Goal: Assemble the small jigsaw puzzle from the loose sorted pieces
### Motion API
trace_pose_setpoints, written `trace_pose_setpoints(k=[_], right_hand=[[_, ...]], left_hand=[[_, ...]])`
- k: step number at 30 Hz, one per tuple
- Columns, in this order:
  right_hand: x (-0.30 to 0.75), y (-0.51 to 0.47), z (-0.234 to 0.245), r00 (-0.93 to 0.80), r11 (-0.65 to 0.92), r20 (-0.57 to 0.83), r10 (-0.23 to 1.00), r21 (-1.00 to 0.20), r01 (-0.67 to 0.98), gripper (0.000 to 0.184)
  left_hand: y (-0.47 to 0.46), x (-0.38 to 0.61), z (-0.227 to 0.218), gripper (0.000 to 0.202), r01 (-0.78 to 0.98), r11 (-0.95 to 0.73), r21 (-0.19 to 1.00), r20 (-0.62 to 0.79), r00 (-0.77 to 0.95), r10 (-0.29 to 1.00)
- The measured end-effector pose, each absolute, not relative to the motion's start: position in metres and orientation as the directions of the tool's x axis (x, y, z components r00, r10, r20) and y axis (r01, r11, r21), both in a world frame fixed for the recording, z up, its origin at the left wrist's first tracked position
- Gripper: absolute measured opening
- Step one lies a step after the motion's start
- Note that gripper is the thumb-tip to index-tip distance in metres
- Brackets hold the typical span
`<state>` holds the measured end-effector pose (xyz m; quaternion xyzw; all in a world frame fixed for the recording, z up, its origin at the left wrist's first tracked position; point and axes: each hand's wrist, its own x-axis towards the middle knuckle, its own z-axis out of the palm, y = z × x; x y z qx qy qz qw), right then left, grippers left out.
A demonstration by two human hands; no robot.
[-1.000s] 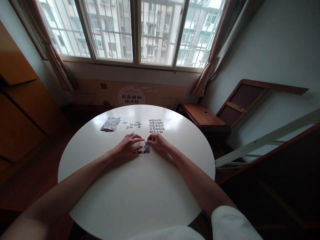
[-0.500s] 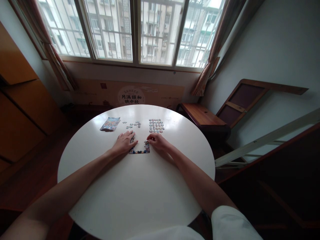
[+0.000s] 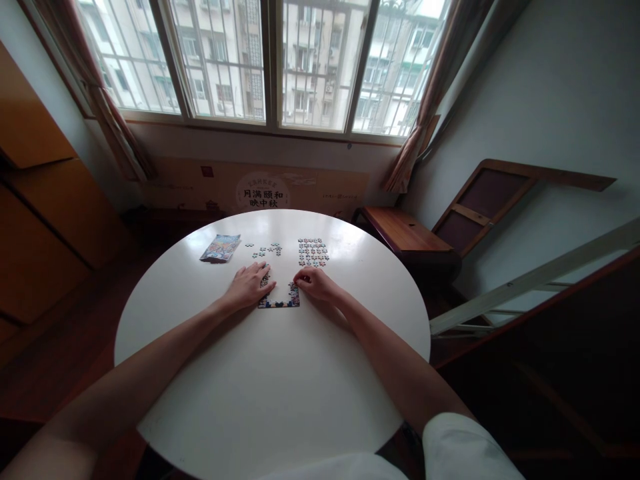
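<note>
On the white round table [image 3: 260, 373] lies a partly joined jigsaw puzzle [image 3: 280, 305], a U-shaped border with a bare middle. My left hand [image 3: 249, 285] rests flat over its left side, fingers spread and covering part of that edge. At the top of the right side, my right hand [image 3: 315, 281] has thumb and forefinger pinched together on what looks like a puzzle piece, mostly hidden by the fingers. Loose puzzle pieces [image 3: 271, 249] are scattered beyond my left hand. Further pieces [image 3: 313, 252] lie in neat rows past my right hand.
A colourful packet [image 3: 221, 248] lies at the table's back left. Behind the table, a printed cardboard panel [image 3: 210, 183] stands below the window. A wooden bench [image 3: 405, 229] is at the right, and a pale ladder-like rail [image 3: 540, 283] slants up beyond the table's right edge.
My right fingers have shifted very slightly at the top of the puzzle's right side. The left hand and the loose pieces look unmoved.
</note>
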<state>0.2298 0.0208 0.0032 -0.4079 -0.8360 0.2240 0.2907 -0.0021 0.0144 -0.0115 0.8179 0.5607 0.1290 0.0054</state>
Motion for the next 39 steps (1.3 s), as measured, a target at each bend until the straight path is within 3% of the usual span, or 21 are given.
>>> trace_pose_setpoints(k=[39], right_hand=[[0.2286, 0.0185, 0.0069, -0.502, 0.564, 0.294, 0.813, -0.61, 0.556, 0.017]], left_hand=[[0.0164, -0.0045, -0.0132, 0.055, 0.898, -0.402, 0.177, 0.233, 0.359, 0.904]])
